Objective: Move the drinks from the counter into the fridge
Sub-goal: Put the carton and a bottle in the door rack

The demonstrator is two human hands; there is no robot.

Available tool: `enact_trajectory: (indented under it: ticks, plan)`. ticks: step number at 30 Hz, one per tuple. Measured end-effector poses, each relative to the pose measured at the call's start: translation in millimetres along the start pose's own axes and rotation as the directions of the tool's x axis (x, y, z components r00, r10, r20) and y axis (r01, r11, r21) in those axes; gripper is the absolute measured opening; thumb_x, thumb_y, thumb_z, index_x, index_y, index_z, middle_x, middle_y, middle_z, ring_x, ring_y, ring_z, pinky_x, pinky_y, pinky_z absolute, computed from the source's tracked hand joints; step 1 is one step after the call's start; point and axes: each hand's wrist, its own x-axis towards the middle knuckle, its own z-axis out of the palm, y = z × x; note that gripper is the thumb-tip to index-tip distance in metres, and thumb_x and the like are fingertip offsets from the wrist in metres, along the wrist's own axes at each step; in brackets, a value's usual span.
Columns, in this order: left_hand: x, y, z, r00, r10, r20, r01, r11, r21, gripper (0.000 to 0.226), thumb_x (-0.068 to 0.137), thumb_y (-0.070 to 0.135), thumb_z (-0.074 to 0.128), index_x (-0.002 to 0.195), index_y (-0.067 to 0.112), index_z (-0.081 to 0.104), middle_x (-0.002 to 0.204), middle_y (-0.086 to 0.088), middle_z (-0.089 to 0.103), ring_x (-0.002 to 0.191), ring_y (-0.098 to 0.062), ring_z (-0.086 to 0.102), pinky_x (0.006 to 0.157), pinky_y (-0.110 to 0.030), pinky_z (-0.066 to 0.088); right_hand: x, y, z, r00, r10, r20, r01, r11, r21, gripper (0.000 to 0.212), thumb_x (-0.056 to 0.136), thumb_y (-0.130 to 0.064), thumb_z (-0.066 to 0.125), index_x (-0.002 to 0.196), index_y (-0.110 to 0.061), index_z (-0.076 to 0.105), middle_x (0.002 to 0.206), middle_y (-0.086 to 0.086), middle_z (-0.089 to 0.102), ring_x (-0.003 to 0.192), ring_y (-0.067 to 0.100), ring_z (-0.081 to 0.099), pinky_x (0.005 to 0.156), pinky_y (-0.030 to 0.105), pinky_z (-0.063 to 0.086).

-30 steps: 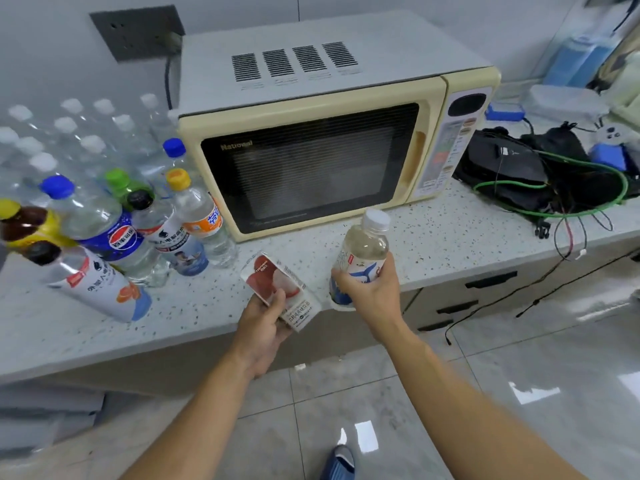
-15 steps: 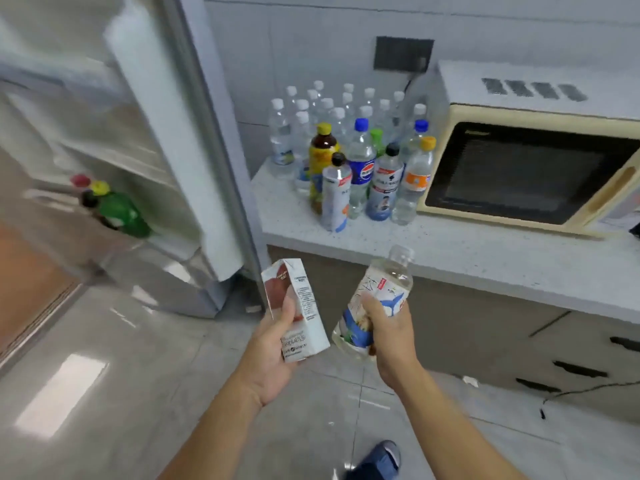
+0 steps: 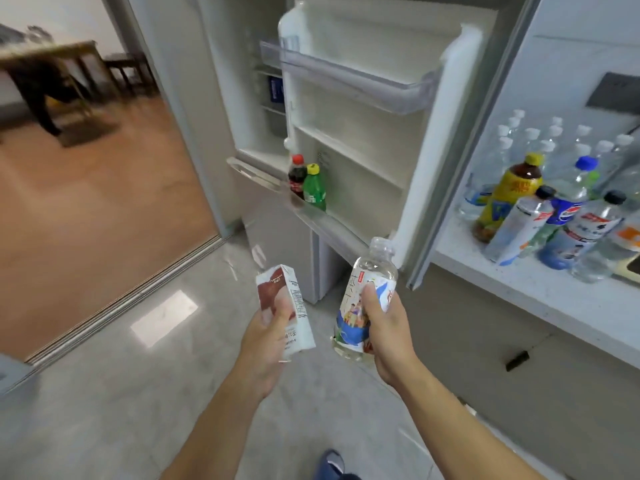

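Observation:
My left hand (image 3: 265, 336) grips a white and red drink carton (image 3: 287, 306), held upright above the floor. My right hand (image 3: 384, 327) grips a clear bottle (image 3: 363, 296) with a blue and white label. Both are in front of the open fridge door (image 3: 363, 109). On the door's lowest shelf (image 3: 332, 225) stand a cola bottle (image 3: 297, 176) and a green bottle (image 3: 314, 188). Several more drinks (image 3: 540, 209) crowd the counter (image 3: 554, 299) at the right.
The upper door shelf (image 3: 349, 77) is transparent and holds nothing I can see. A doorway on the left opens onto a wooden floor (image 3: 86, 188) with a table (image 3: 45, 64) beyond. Counter drawers (image 3: 519, 358) lie at my right, grey tiles (image 3: 121, 393) underfoot.
I have turned left from the counter and microwave toward the fridge. The open door now fills the middle of my view. Both hands keep the carton and bottle.

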Motion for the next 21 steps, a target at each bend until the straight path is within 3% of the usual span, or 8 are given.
enact_trajectory:
  ticks: [4, 8, 10, 13, 18, 21]
  plan:
    - [39.4, 29.4, -9.7, 0.995, 0.097, -0.023, -0.096, 0.995, 0.037, 0.058, 0.072, 0.046, 0.071, 0.121, 0.015, 0.062, 0.106, -0.009, 0.073, 0.080, -0.018, 0.071, 0.060, -0.031, 0.056, 33.3, 1.1, 24.7, 0.996, -0.087, -0.020, 0.086, 0.995, -0.047, 0.020, 0.092, -0.023, 0.069, 0.108, -0.029, 0.059, 0.096, -0.008, 0.074, 0.088, 0.010, 0.072, 0.069, 0.024, 0.059]
    - [90.3, 66.1, -11.7, 0.987, 0.155, 0.049, -0.161, 0.975, 0.154, 0.037, 0.081, 0.024, 0.076, 0.116, 0.020, 0.063, 0.104, -0.006, 0.074, 0.085, -0.020, 0.074, 0.066, -0.035, 0.058, 64.2, -16.0, 43.6, 0.979, -0.200, -0.040, 0.194, 0.973, -0.128, 0.043, 0.072, -0.026, 0.076, 0.104, -0.039, 0.050, 0.086, -0.016, 0.068, 0.069, -0.001, 0.066, 0.052, 0.020, 0.053]
    - [117.3, 84.8, -6.9, 0.979, 0.184, 0.089, -0.200, 0.952, 0.233, 0.034, 0.084, 0.012, 0.076, 0.114, 0.023, 0.063, 0.105, -0.006, 0.075, 0.087, -0.020, 0.074, 0.070, -0.038, 0.059, 81.1, -24.5, 49.0, 0.957, -0.280, -0.077, 0.262, 0.946, -0.188, 0.050, 0.071, -0.019, 0.080, 0.106, -0.035, 0.048, 0.096, -0.007, 0.065, 0.079, 0.004, 0.066, 0.063, 0.021, 0.054]
    - [155.3, 113.5, 10.4, 0.956, 0.265, 0.127, -0.293, 0.892, 0.345, 0.043, 0.077, 0.015, 0.080, 0.114, 0.029, 0.064, 0.102, 0.001, 0.076, 0.088, -0.017, 0.075, 0.071, -0.035, 0.061, 106.4, -36.5, 54.1, 0.903, -0.419, -0.095, 0.380, 0.882, -0.280, 0.062, 0.068, -0.015, 0.085, 0.112, -0.032, 0.044, 0.110, -0.001, 0.057, 0.096, 0.007, 0.061, 0.076, 0.015, 0.050]
    - [205.1, 157.8, 48.0, 0.885, 0.358, 0.297, -0.461, 0.762, 0.455, 0.049, 0.070, 0.026, 0.084, 0.102, 0.056, 0.061, 0.100, 0.019, 0.074, 0.091, -0.001, 0.071, 0.075, -0.022, 0.058, 140.4, -57.6, 56.3, 0.783, -0.614, -0.100, 0.530, 0.743, -0.409, 0.071, 0.068, -0.023, 0.085, 0.118, -0.041, 0.039, 0.112, -0.036, 0.046, 0.105, -0.008, 0.051, 0.089, 0.005, 0.038]
    - [236.7, 173.0, 66.3, 0.844, 0.336, 0.418, -0.520, 0.704, 0.483, 0.046, 0.066, 0.019, 0.085, 0.093, 0.050, 0.064, 0.090, 0.019, 0.073, 0.084, 0.002, 0.069, 0.074, -0.017, 0.054, 158.6, -61.0, 56.4, 0.753, -0.651, -0.102, 0.539, 0.698, -0.471, 0.079, 0.069, -0.011, 0.085, 0.125, -0.041, 0.039, 0.119, -0.036, 0.046, 0.113, -0.007, 0.050, 0.093, 0.004, 0.036]
